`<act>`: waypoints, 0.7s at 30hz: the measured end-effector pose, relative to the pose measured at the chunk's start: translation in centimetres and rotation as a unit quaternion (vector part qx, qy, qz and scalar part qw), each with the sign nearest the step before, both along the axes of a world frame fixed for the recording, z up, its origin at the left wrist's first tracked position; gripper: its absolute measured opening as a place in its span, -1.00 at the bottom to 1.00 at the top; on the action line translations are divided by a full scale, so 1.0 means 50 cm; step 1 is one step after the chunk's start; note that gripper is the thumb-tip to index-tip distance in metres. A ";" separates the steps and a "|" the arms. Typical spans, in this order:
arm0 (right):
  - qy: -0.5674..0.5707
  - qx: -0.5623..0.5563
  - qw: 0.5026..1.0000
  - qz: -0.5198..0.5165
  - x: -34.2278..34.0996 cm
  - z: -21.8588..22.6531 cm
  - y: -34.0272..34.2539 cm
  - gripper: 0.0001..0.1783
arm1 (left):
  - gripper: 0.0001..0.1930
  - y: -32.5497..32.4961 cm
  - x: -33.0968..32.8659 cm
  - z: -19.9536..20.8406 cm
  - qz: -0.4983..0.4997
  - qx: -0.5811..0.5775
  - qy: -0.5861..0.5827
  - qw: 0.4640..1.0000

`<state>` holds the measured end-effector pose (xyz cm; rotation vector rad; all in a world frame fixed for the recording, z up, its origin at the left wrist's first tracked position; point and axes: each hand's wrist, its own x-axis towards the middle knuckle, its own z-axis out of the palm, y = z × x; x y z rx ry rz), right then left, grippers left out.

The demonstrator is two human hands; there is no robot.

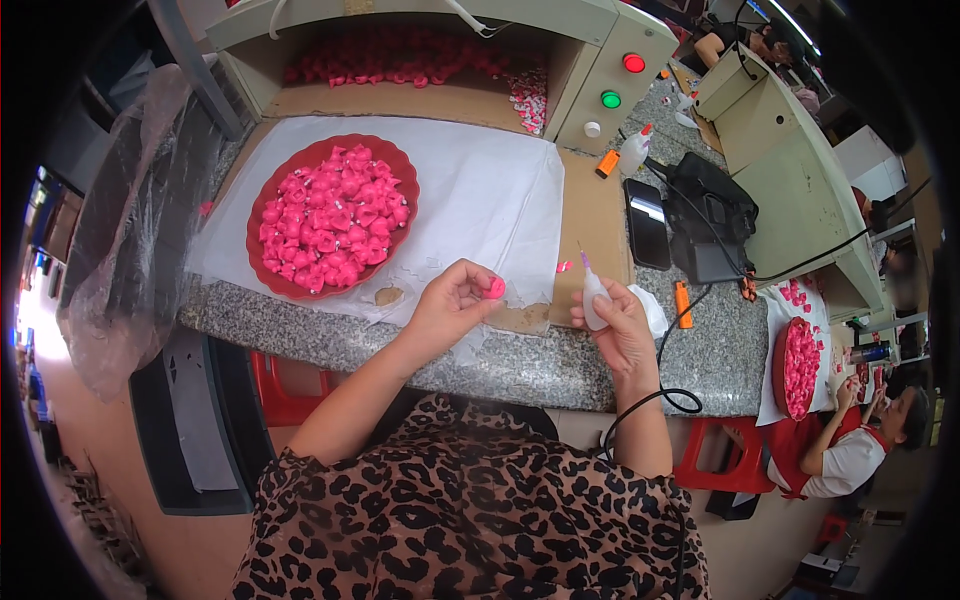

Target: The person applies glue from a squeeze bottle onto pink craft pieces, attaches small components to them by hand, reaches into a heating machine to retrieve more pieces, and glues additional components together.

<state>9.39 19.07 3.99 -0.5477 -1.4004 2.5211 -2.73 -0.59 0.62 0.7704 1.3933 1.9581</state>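
Note:
Between the thumb and fingers of my left hand (pixel 452 305) is a small round pink piece (pixel 494 288), held over the front edge of the work surface. My right hand (pixel 622 325) grips a small white squeeze bottle (pixel 594 300) with a thin needle tip pointing up and slightly left. To the left, a red scalloped tray (pixel 263 272) heaped with many small pink pieces (pixel 335 220) sits on white paper (pixel 490 190). A few pink bits (pixel 564 266) lie on brown cardboard close to the bottle.
A beige box with lit buttons (pixel 610 100) stands behind, pink pieces inside it. On the right are a phone (pixel 647 224), a black bag (pixel 708 205), an orange lighter (pixel 683 305), another bottle (pixel 635 150) and a looping black cable (pixel 690 398). Farther right, a co-worker (pixel 850 450) sits by another tray (pixel 797 370).

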 end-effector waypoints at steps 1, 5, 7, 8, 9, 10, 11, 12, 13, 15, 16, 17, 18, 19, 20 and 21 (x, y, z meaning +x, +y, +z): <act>-0.018 0.034 0.999 -0.009 -0.006 0.002 -0.001 -0.64 | -0.78 0.002 0.003 0.001 0.019 0.001 -0.015 1.000; -0.083 0.238 0.968 -0.007 -0.040 -0.030 0.018 -0.69 | -0.74 0.011 0.009 0.008 0.056 -0.048 -0.060 0.995; -0.130 0.316 0.940 -0.017 -0.062 -0.016 -0.001 -0.73 | -0.72 0.013 0.011 0.005 0.061 -0.046 -0.049 0.996; -0.176 0.392 0.903 -0.028 -0.069 -0.006 -0.008 -0.76 | -0.70 0.017 0.013 0.003 0.065 -0.042 -0.038 0.996; -0.177 0.392 0.902 -0.031 -0.073 -0.019 0.000 -0.76 | -0.70 0.020 0.014 -0.001 0.061 -0.042 -0.037 0.997; -0.167 0.507 0.844 -0.041 -0.077 -0.044 0.012 -0.78 | -0.70 0.023 0.014 -0.004 0.062 -0.037 -0.029 0.997; -0.154 0.614 0.773 -0.048 -0.084 -0.049 0.012 -0.80 | -0.69 0.023 0.013 -0.007 0.066 -0.034 -0.021 0.997; -0.155 0.613 0.773 -0.050 -0.086 -0.047 0.014 -0.80 | -0.69 0.022 0.013 -0.007 0.064 -0.034 -0.020 0.997; -0.179 0.625 0.759 -0.030 -0.087 -0.039 0.015 -0.79 | -0.69 0.021 0.013 -0.005 0.065 -0.037 -0.023 0.997; -0.209 0.635 0.744 -0.013 -0.085 -0.028 0.017 -0.78 | -0.69 0.019 0.014 -0.007 0.061 -0.038 -0.027 0.997; -0.214 0.638 0.740 -0.006 -0.084 -0.026 0.021 -0.79 | -0.69 0.019 0.013 -0.008 0.063 -0.039 -0.026 0.997; -0.219 0.642 0.735 0.002 -0.081 -0.023 0.025 -0.80 | -0.69 0.018 0.013 -0.007 0.066 -0.039 -0.025 0.997; -0.222 0.642 0.734 -0.002 -0.077 -0.028 0.034 -0.80 | -0.69 0.017 0.014 -0.006 0.062 -0.037 -0.025 0.997; -0.204 0.627 0.752 0.004 -0.070 -0.039 0.048 -0.79 | -0.69 0.016 0.014 -0.004 0.062 -0.036 -0.028 0.997; -0.185 0.611 0.769 0.014 -0.070 -0.045 0.053 -0.78 | -0.69 0.013 0.013 -0.005 0.066 -0.035 -0.032 0.997; -0.185 0.612 0.769 0.014 -0.067 -0.046 0.055 -0.78 | -0.69 0.013 0.012 -0.009 0.066 -0.034 -0.033 0.997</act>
